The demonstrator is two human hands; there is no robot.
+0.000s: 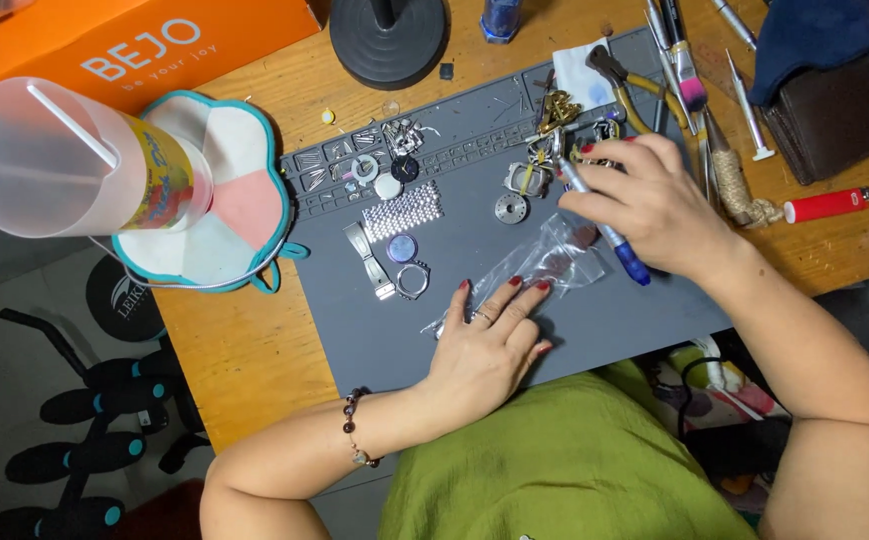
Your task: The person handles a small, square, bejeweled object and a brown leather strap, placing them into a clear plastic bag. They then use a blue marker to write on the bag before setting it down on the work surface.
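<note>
On the grey mat point(595, 320), your right hand point(655, 205) pinched a blue-tipped tool point(605, 232) over the small watch parts point(545, 150); your left hand point(490, 345) lay with fingers spread on the clear bag point(545, 262). A slip could have scattered those parts toward the worktop point(245, 350).

I see a matt grey rubbery work mat point(555, 330) on a worn, scuffed wooden counter point(245, 350). The clear plastic bag point(545, 262) looks glossy and crinkled. The watch case point(412, 279) and bracelet link point(369, 260) are polished metal. The frosted cup point(45, 160) is translucent plastic.
</note>
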